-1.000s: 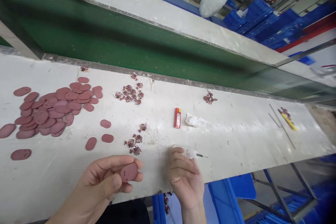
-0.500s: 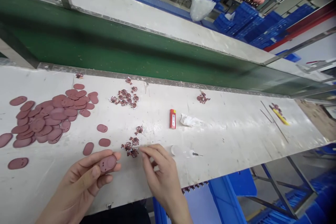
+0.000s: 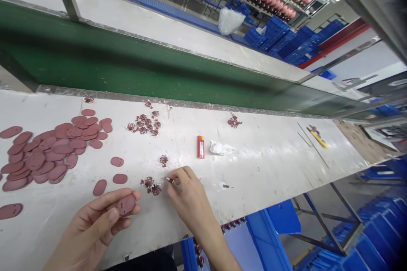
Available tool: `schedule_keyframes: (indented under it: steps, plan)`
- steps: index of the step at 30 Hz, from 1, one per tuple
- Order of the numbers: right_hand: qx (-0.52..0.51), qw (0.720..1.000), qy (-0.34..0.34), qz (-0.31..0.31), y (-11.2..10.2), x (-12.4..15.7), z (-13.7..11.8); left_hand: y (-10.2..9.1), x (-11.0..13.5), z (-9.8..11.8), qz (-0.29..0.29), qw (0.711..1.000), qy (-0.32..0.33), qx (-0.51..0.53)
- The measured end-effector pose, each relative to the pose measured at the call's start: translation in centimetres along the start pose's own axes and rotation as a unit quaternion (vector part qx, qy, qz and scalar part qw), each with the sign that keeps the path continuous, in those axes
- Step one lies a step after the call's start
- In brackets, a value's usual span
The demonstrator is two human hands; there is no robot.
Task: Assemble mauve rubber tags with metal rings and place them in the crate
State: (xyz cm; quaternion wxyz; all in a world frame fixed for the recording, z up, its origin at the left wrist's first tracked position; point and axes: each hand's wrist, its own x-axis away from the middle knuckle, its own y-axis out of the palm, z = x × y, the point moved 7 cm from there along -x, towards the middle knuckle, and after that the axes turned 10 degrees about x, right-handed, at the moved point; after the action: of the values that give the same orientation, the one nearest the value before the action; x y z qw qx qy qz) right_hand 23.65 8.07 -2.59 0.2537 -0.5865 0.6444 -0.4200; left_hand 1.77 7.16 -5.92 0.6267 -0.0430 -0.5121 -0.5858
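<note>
Between the thumb and fingers of my left hand (image 3: 95, 224) is a mauve oval piece (image 3: 126, 205) with small holes and a raised rounded end. My right hand (image 3: 189, 197) pinches a small dark-red wired part (image 3: 169, 179) with a whitish end, just above the table. Left of those fingertips lies a small cluster of similar wired parts (image 3: 151, 185); a separate wired part (image 3: 163, 160) lies behind. Several loose ovals, among them one oval piece (image 3: 120, 178), lie beyond my left hand. My right fingers partly cover the part they hold.
A large pile of mauve ovals (image 3: 47, 152) spreads over the left of the white table (image 3: 254, 169). Farther back are more wired parts (image 3: 144, 123), a red lighter (image 3: 200, 147) and crumpled white tissue (image 3: 221, 148). A blue bin (image 3: 267, 237) stands below the front edge.
My right hand has picked up a small wired part from the near cluster and drawn it slightly right. My left hand still holds the oval. The camera view has shifted.
</note>
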Motion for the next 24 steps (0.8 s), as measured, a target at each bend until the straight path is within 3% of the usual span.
schedule_keyframes:
  steps: [2, 4, 7, 8, 9, 11, 15, 18, 24]
  plan:
    - [-0.051, 0.998, 0.024, -0.01, -0.6, 1.2, 0.0, 0.4, 0.0, -0.2, -0.006, 1.0, 0.003, -0.017]
    - [-0.193, 0.979, 0.054, -0.028, -0.7, 2.6, -0.3, 0.8, 0.0, -0.4, -0.012, 0.999, 0.006, -0.038]
    - [-0.468, 0.88, 0.072, -0.047, -0.2, 4.1, -1.5, 1.7, 0.3, -0.8, -0.027, 0.997, 0.012, -0.068]
    - [-0.525, 0.847, 0.065, -0.048, -0.1, 4.3, -2.1, 2.0, 0.4, -0.9, -0.035, 0.996, 0.015, -0.077]
    - [-0.549, 0.832, 0.056, -0.048, -0.1, 4.5, -2.5, 2.3, 0.5, -1.0, -0.046, 0.995, 0.02, -0.083]
    - [-0.553, 0.831, 0.045, -0.042, -0.4, 4.6, -2.9, 2.9, 0.7, -1.0, -0.068, 0.993, 0.031, -0.087]
    - [-0.503, 0.861, 0.073, -0.027, -0.8, 4.8, -2.5, 3.5, 1.0, -0.9, -0.104, 0.991, 0.038, -0.072]
    - [-0.498, 0.862, 0.083, -0.045, -0.8, 5.1, -2.8, 3.7, 1.0, -0.9, -0.115, 0.991, 0.033, -0.061]
    - [-0.426, 0.904, 0.029, -0.025, -1.6, 4.8, -4.5, 3.9, 1.0, -1.0, -0.112, 0.992, 0.031, -0.045]
